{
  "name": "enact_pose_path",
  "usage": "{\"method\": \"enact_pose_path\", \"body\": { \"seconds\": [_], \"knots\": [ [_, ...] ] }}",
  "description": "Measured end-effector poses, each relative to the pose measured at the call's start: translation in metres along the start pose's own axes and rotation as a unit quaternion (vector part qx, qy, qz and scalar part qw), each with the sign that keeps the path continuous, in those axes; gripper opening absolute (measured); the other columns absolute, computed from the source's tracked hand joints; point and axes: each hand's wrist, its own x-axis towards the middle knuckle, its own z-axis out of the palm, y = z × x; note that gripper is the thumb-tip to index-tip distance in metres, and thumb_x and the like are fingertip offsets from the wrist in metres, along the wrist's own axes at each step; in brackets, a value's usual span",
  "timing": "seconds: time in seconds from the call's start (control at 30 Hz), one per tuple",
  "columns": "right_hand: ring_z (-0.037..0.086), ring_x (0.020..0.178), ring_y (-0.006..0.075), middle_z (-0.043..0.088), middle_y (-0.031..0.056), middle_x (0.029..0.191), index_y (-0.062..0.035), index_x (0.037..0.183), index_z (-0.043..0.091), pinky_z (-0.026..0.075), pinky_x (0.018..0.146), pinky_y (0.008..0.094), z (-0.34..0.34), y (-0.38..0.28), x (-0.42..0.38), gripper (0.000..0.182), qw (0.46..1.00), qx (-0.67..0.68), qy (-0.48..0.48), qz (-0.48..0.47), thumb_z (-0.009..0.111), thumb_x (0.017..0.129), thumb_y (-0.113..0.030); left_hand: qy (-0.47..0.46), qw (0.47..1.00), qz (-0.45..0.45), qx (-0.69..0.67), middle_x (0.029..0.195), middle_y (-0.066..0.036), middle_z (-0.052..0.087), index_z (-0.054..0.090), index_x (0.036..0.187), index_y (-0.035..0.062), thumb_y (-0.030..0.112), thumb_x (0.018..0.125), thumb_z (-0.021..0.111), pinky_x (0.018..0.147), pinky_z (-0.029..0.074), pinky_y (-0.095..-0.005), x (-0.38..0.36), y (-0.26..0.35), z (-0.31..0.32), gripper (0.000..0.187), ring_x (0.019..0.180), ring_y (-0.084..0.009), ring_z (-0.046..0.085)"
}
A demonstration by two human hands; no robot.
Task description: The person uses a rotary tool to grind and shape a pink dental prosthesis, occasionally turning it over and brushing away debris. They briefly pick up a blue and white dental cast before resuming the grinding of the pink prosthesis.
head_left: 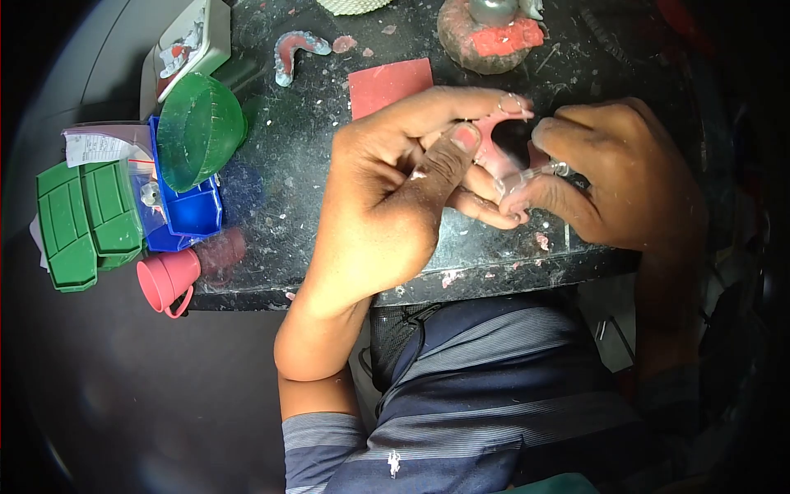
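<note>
My left hand [387,189] is closed on a thin, curved pink denture base plate [491,155], pinched between thumb and fingers above the black worktop. Facing it from the right, my right hand [621,173] has its fingers curled round a slim, shiny tool [535,174], whose clear-looking end meets the plate's lower edge. The tool's exact kind cannot be made out, as the fingers cover much of it. Behind my left hand lies a flat, pinkish-red wax sheet [391,85], partly covered by the fingers.
On the black worktop [271,206] lie a horseshoe-shaped pink and bluish piece [290,56] and scattered scraps. A round brown stand [461,49] carries a red block [508,38]. Leftward are a green bowl [197,132], blue tray [193,212], green tray [90,218] and pink cup [167,276].
</note>
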Motion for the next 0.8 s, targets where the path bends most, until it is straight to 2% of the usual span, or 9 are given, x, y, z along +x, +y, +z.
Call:
{"method": "enact_pose_path", "body": {
  "seconds": [0.2, 0.37, 0.43, 0.53, 0.6, 0.63, 0.7, 0.73, 0.8],
  "knots": [
    [0.062, 0.057, 0.0313, 0.063, 0.0139, 0.070, 0.0015, 0.085, 0.067, 0.048, 0.054, 0.0390, 0.008, 0.001, -0.002, 0.041, 0.998, -0.023, 0.054, -0.011, 0.079, 0.078, -0.037, 0.014, 1.000, 0.012, 0.002, 0.114, -0.023, 0.069, 0.061, 0.120, -0.0120, 0.002, 0.102, 0.049, 0.062, 0.066, -0.0361, 0.000, -0.001, 0.001, 0.027, 0.074, -0.0243, 0.074],
    [0.063, 0.058, 0.0300, 0.064, 0.0134, 0.071, 0.0015, 0.087, 0.067, 0.048, 0.053, 0.0373, 0.003, 0.004, 0.000, 0.039, 1.000, 0.016, 0.024, -0.006, 0.080, 0.076, -0.033, 0.004, 1.000, 0.014, -0.011, 0.117, -0.022, 0.068, 0.062, 0.120, -0.0114, 0.003, 0.101, 0.049, 0.062, 0.065, -0.0344, 0.000, -0.001, 0.000, 0.027, 0.077, -0.0233, 0.074],
    [0.063, 0.058, 0.0294, 0.065, 0.0132, 0.072, 0.0017, 0.089, 0.068, 0.049, 0.053, 0.0362, 0.000, 0.004, 0.000, 0.038, 1.000, 0.022, 0.009, -0.012, 0.081, 0.075, -0.032, -0.013, 1.000, -0.002, 0.013, 0.118, -0.021, 0.068, 0.061, 0.122, -0.0100, 0.002, 0.100, 0.050, 0.061, 0.064, -0.0309, 0.000, 0.001, -0.002, 0.027, 0.078, -0.0218, 0.074],
    [0.063, 0.056, 0.0255, 0.064, 0.0124, 0.070, 0.0013, 0.089, 0.068, 0.048, 0.053, 0.0336, -0.003, 0.000, 0.002, 0.034, 0.999, 0.040, 0.012, -0.026, 0.082, 0.075, -0.026, 0.017, 1.000, 0.010, 0.004, 0.118, -0.019, 0.069, 0.061, 0.124, -0.0089, 0.000, 0.099, 0.050, 0.064, 0.064, -0.0292, 0.001, 0.004, 0.000, 0.028, 0.079, -0.0204, 0.073],
    [0.062, 0.055, 0.0212, 0.063, 0.0112, 0.067, 0.0011, 0.086, 0.067, 0.047, 0.052, 0.0306, -0.002, -0.009, 0.006, 0.029, 0.982, 0.152, 0.100, -0.050, 0.083, 0.076, -0.021, 0.019, 0.999, 0.033, -0.012, 0.115, -0.020, 0.069, 0.058, 0.127, -0.0080, -0.001, 0.099, 0.050, 0.066, 0.063, -0.0292, 0.003, 0.002, -0.001, 0.030, 0.083, -0.0199, 0.072],
    [0.062, 0.055, 0.0212, 0.063, 0.0112, 0.067, 0.0011, 0.086, 0.067, 0.047, 0.052, 0.0306, 0.002, -0.011, 0.006, 0.029, 0.982, 0.152, 0.100, -0.051, 0.083, 0.076, -0.021, 0.030, 0.999, 0.022, -0.018, 0.112, -0.021, 0.069, 0.056, 0.129, -0.0076, -0.002, 0.099, 0.049, 0.067, 0.062, -0.0298, 0.003, 0.003, -0.001, 0.032, 0.085, -0.0208, 0.072],
    [0.062, 0.055, 0.0173, 0.061, 0.0104, 0.064, 0.0010, 0.083, 0.065, 0.045, 0.052, 0.0278, 0.013, -0.014, 0.007, 0.022, 0.971, 0.169, 0.162, -0.046, 0.081, 0.078, -0.013, 0.043, 0.998, 0.027, -0.046, 0.102, -0.021, 0.069, 0.052, 0.133, -0.0067, -0.002, 0.099, 0.049, 0.069, 0.062, -0.0323, 0.004, 0.000, 0.002, 0.034, 0.088, -0.0237, 0.072],
    [0.062, 0.055, 0.0173, 0.061, 0.0104, 0.064, 0.0010, 0.083, 0.065, 0.045, 0.052, 0.0278, 0.012, -0.015, 0.008, 0.022, 0.971, 0.169, 0.161, -0.048, 0.081, 0.078, -0.013, 0.044, 0.998, 0.027, -0.046, 0.102, -0.021, 0.069, 0.052, 0.133, -0.0067, -0.002, 0.099, 0.049, 0.069, 0.062, -0.0323, 0.005, -0.002, 0.000, 0.034, 0.088, -0.0237, 0.072],
    [0.061, 0.057, 0.0126, 0.061, 0.0078, 0.063, 0.0010, 0.081, 0.063, 0.045, 0.053, 0.0248, 0.009, -0.018, 0.008, 0.015, 0.976, 0.169, 0.137, 0.011, 0.076, 0.082, -0.004, 0.045, 0.997, 0.058, -0.016, 0.099, -0.021, 0.069, 0.052, 0.131, -0.0071, -0.002, 0.099, 0.048, 0.071, 0.063, -0.0356, 0.006, -0.005, -0.002, 0.033, 0.087, -0.0249, 0.071]
  ]
}}
